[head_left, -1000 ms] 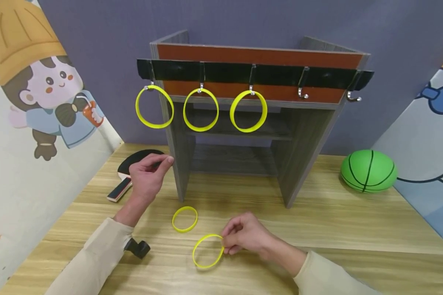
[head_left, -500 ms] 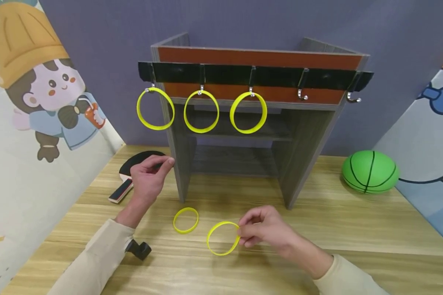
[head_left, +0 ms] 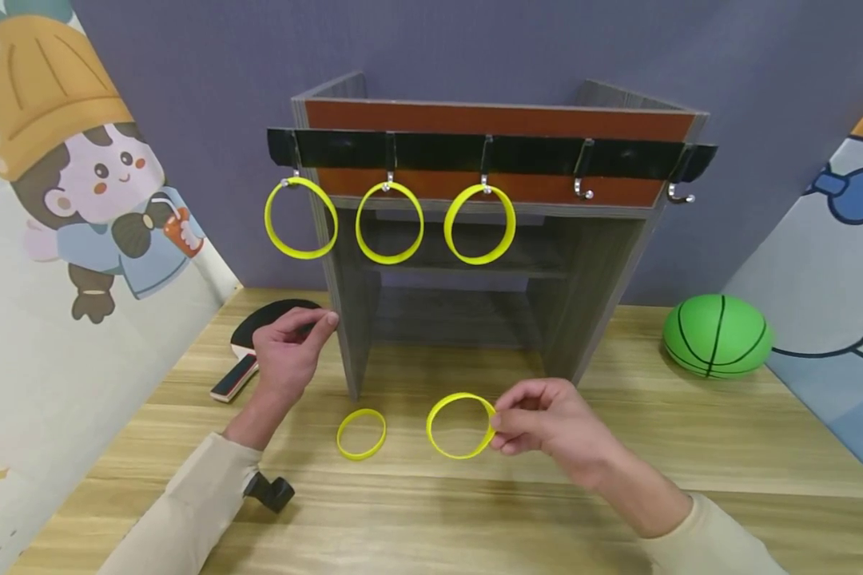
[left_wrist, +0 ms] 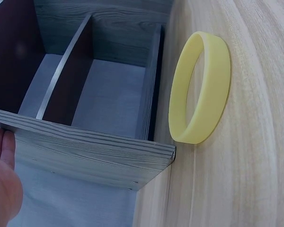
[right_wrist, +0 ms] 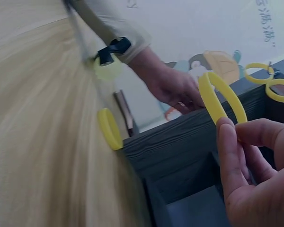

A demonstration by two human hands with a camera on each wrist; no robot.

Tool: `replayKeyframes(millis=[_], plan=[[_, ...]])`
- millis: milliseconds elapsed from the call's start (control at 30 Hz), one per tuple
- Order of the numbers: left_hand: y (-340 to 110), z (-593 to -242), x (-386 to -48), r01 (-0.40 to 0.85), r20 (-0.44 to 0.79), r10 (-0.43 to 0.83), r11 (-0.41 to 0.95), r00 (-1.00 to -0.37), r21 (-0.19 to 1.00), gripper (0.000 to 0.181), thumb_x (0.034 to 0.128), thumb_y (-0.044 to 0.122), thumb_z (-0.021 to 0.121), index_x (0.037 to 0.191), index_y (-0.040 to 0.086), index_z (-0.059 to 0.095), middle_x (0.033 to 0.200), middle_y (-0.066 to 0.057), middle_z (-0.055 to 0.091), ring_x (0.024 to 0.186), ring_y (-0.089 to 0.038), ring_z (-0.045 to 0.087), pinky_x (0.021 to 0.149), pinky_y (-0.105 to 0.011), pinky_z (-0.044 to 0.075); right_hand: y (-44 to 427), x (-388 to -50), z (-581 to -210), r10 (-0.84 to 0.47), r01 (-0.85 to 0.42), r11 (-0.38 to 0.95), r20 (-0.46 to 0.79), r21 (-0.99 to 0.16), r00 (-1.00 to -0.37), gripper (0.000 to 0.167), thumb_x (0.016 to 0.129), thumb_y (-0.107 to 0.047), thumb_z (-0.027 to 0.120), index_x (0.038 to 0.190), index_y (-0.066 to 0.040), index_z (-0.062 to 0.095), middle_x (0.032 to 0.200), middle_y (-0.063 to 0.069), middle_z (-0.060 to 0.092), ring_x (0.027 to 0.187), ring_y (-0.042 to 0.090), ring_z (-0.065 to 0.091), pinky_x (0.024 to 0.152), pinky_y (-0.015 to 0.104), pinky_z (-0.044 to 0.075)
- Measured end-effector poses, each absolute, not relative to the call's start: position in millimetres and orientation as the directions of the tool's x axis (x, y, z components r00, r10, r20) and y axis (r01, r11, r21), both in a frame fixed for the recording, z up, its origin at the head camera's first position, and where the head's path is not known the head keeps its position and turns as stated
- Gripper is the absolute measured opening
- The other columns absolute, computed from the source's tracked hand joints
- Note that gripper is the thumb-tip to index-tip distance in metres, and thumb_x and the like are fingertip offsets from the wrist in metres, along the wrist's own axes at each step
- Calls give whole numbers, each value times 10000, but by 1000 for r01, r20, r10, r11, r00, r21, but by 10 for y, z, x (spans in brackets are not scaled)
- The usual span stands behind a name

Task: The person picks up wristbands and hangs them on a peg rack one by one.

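In the head view my right hand [head_left: 550,423] pinches a yellow wristband [head_left: 460,426] between thumb and fingers, above the table. A second wristband [head_left: 362,434] stands on edge on the wooden tabletop to its left, close to the grey shelf unit [head_left: 348,351]. My left hand [head_left: 288,351] grips the front edge of the unit's left side panel, its fingertips on the outer face in the left wrist view. Three more yellow wristbands hang from the left, second and middle hooks; the middle one [head_left: 449,231] is nearest the bare fourth hook [head_left: 582,190]. A bare fifth hook [head_left: 679,194] is at far right.
The hooks sit on a black strip [head_left: 431,152] across the unit's reddish front board. A table tennis bat [head_left: 236,377] lies behind my left hand. To the right is a green ball [head_left: 717,335]. Printed walls stand on both sides.
My right hand has moved right and away from me with its wristband, toward the shelf unit. The left hand stays at the side panel. The view has shifted slightly.
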State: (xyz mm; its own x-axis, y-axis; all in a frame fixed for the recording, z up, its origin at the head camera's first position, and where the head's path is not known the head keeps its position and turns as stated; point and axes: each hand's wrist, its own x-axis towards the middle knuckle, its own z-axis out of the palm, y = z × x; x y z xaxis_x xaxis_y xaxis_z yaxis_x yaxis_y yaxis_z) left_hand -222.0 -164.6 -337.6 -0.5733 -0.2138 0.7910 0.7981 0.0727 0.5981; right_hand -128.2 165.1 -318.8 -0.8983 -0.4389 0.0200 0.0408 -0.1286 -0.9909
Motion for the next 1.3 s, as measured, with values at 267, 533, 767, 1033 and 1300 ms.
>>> replayKeyframes(millis=[267, 533, 767, 1033, 1300], plan=[[-1661, -3386, -2230, 793, 789, -212, 86, -577, 603, 81, 769, -72, 743, 832, -105, 706, 722, -65, 662, 532, -66, 470, 443, -162, 326, 1755, -1282, -3000, -395, 31, -258, 76, -966, -915, 100, 850, 75, 627, 861, -22, 645, 806, 135, 653, 724, 215, 673, 678, 319, 545], [-1663, -3404, -2230, 785, 785, -207, 103, -584, 611, 107, 774, -27, 759, 829, -102, 707, 722, -57, 663, 527, -67, 467, 436, -176, 320, 1808, -1295, -2869, -352, 8, -355, 125, -935, -928, 144, 873, 95, 591, 854, -34, 653, 814, 124, 654, 741, 218, 676, 690, 309, 543], [-1664, -3387, -2215, 786, 788, -203, 109, -581, 608, 89, 772, -46, 752, 829, -99, 709, 726, -53, 666, 521, -66, 463, 429, -183, 314, 1849, -1294, -2678, -343, -25, -432, 190, -902, -920, 175, 892, 123, 538, 866, -3, 657, 797, 148, 672, 740, 223, 681, 687, 299, 542], [-1664, -3379, -2219, 791, 793, -197, 105, -577, 602, 76, 767, -93, 735, 833, -111, 703, 724, -86, 660, 528, -62, 470, 440, -162, 327, 1955, -1299, -2403, -250, -86, -442, 215, -893, -944, 147, 908, 91, 555, 875, 20, 679, 813, 161, 684, 741, 232, 682, 698, 304, 541], [-1662, -3386, -2231, 797, 794, -200, 85, -575, 598, 87, 771, -56, 749, 829, -106, 707, 733, -62, 669, 551, -60, 505, 450, -157, 354, 2025, -1316, -2150, -165, -98, -510, 209, -854, -964, 104, 901, 81, 578, 888, 41, 674, 850, 180, 685, 740, 254, 682, 707, 308, 539]])
